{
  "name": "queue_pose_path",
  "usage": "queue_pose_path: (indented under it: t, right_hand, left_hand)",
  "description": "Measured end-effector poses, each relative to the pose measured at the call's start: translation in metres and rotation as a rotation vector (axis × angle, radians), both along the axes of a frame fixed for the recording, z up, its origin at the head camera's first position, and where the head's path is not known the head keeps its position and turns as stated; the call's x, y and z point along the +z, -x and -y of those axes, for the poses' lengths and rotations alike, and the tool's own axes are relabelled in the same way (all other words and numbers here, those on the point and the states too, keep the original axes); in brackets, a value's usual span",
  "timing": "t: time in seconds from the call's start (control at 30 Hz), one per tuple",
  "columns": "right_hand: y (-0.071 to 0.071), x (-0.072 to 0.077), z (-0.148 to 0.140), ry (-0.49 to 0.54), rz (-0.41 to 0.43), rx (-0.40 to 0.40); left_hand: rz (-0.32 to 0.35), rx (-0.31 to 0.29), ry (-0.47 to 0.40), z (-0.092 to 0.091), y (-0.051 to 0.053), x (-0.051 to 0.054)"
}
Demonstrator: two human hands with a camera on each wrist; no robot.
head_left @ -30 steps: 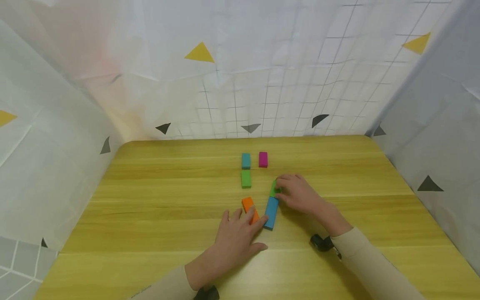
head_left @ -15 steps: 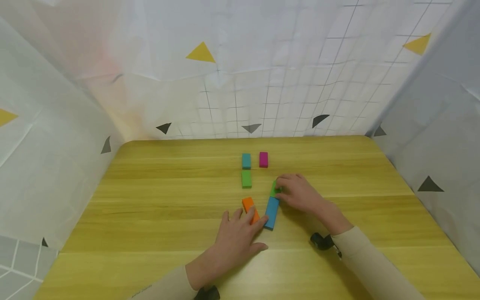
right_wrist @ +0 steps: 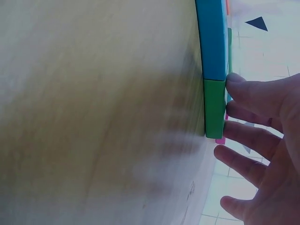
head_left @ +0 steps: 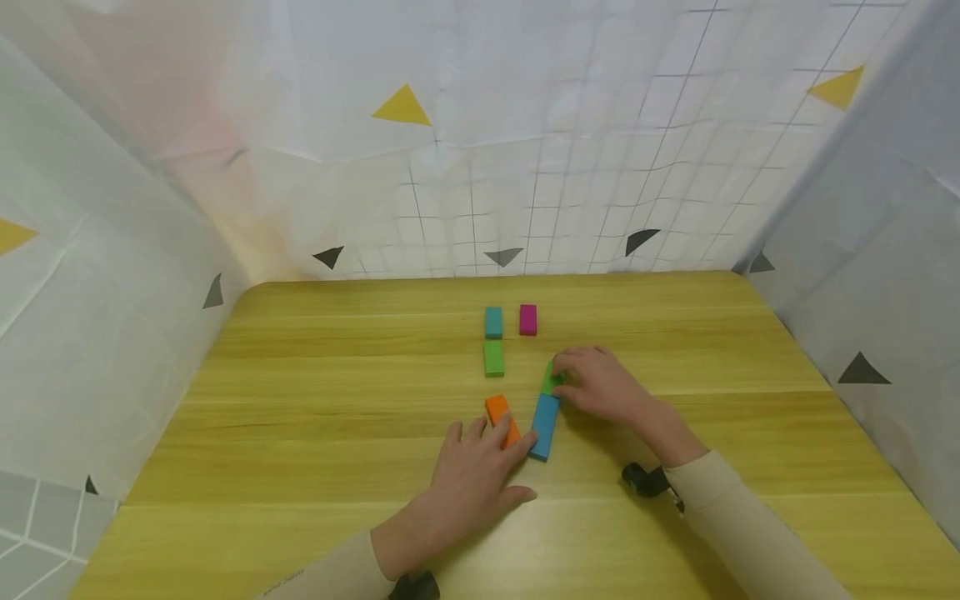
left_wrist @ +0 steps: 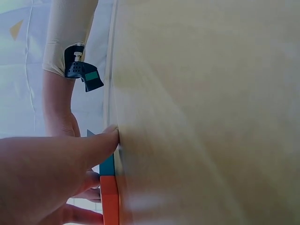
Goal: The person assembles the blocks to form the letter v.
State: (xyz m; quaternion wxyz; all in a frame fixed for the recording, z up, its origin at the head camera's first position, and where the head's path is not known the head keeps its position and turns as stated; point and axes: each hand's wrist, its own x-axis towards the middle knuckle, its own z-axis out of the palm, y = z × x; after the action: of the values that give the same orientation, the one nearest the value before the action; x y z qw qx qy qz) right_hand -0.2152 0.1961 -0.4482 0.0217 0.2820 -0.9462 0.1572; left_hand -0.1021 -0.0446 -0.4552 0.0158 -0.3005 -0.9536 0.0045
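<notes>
My left hand [head_left: 472,479] lies with fingers spread over an orange block [head_left: 497,407]. Its index fingertip touches the near end of a long blue block [head_left: 544,425], and the thumb points out to the right. A green block [head_left: 547,377] meets the blue block end to end at its far end. The right hand [head_left: 600,387] reaches in from the right, its thumb and fingertips resting on that green block. In the right wrist view, the thumb sits near the seam between the blue block [right_wrist: 213,42] and the green block [right_wrist: 215,108], while other fingers extend past it.
Farther back on the wooden table [head_left: 300,400] lie a second green block [head_left: 493,359], a teal block [head_left: 493,322] touching its far end, and a magenta block [head_left: 528,319] to their right. White sheets [head_left: 525,125] with grid lines and triangles enclose the table's back and sides.
</notes>
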Motion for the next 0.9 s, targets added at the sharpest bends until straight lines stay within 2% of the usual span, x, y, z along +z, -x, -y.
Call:
queue_pose_path:
  t: [0.53,0.9]
  right_hand:
    - [0.0026,0.0033,0.0011,0.011,0.019,-0.013]
    - [0.0092,0.005,-0.0011,0.024,0.041,-0.011]
  left_hand:
    - [0.002,-0.008,-0.004,0.0006,0.0021,-0.0015]
    - [0.042,0.0,0.017,0.0005,0.0035,-0.0006]
